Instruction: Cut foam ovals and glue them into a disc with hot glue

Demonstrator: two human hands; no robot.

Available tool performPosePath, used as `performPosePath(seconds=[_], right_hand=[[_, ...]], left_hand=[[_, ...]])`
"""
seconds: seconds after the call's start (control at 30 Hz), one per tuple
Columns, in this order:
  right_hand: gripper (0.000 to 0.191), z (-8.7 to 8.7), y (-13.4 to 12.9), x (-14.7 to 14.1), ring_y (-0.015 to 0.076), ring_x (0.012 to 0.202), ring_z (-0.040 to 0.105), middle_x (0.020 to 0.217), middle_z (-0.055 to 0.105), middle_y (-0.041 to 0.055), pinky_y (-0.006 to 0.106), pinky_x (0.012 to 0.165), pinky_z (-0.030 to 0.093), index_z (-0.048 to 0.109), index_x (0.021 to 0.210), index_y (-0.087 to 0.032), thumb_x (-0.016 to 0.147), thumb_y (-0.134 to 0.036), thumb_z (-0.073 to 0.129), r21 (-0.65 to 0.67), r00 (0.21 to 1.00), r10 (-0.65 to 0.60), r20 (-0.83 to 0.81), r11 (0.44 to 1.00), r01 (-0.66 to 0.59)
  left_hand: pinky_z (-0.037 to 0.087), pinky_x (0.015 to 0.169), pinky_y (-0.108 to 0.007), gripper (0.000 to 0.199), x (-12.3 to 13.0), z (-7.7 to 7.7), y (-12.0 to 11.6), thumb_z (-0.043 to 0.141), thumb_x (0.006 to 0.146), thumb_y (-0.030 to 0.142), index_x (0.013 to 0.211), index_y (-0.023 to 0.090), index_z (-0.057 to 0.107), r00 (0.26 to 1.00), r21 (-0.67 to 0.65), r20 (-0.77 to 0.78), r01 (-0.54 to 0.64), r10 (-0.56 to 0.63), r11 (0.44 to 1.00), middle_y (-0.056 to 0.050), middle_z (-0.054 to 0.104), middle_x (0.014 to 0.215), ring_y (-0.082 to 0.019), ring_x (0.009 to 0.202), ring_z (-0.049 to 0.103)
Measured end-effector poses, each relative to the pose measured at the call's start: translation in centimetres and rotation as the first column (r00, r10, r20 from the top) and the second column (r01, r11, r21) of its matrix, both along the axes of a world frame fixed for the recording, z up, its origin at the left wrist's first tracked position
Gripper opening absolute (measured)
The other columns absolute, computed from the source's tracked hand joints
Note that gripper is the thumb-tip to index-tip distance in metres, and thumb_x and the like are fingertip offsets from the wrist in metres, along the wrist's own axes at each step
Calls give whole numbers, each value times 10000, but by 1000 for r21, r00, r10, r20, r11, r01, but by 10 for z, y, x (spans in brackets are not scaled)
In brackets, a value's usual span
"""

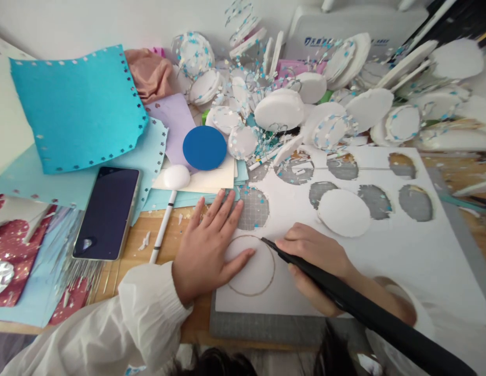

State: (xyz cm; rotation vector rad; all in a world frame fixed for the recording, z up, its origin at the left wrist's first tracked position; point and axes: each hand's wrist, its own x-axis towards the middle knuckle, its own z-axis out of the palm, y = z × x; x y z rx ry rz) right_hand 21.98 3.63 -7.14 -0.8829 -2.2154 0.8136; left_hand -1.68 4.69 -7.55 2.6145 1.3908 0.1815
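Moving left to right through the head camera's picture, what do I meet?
Red speckled sheet, dark-screened phone, white banded stick, the person's left hand, right hand, rightmost cut-out hole.

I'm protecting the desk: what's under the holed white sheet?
A gray gridded mat shows through holes in the white sheet and along its near edge; the rest beneath is covered.
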Motion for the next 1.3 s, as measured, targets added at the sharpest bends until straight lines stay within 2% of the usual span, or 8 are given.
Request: performPosePath(seconds=[0.27,0.5,0.63,0.8,1.0,1.3], right_hand=[[321,0,-4,0,225,659,526,749,564,54,387,560,446,503,1126,-249,822,-151,471,17,1000,-15,-19,1000,16],[295,8,-13,5,260,702,589,741,576,64,416,581,466,509,1139,-287,863,-201,454,-21,991,-122,-52,992,121],[344,2,-16,6,263,697,576,710,547,53,412,575,457,492,1139,-278,820,-154,456,-18,995,-96,-40,995,95],[409,0,-16,4,255,713,552,763,561,70,404,599,474,476,1150,-243,759,-123,488,39,998,-67,-2,997,67],[357,6,-15,0,213,667,526,746,562,59,355,565,474,515,1090,-210,757,-92,465,112,995,-102,-13,988,103],[387,-2,-19,-3,209,672,504,740,561,71,358,558,450,547,1084,-143,710,-62,492,177,996,-91,-4,980,90]], left_hand=[[82,1190,-512,787,1,-1,-2,404,899,604,1495,108,273,1000,11,-7,-14,14,1000,-144,246,1581,-314,1477,166],[94,1188,-520,794,1,-1,-2,399,898,608,1493,97,273,1000,6,-4,-9,9,1000,-156,248,1578,-319,1476,164],[95,1187,-527,798,2,-2,-1,411,898,600,1499,98,256,1000,11,-7,-8,8,1000,-157,244,1579,-324,1476,163],[83,1189,-518,795,1,-2,-2,409,901,594,1499,95,254,1000,19,-23,-4,4,1000,-151,239,1582,-319,1479,151],[96,1188,-514,796,1,-1,-2,405,899,598,1496,91,263,999,32,-41,-4,5,999,-150,240,1581,-316,1479,155],[109,1187,-525,787,2,0,-2,424,896,581,1496,95,267,1000,33,-29,-8,9,999,-153,248,1577,-319,1476,165]])
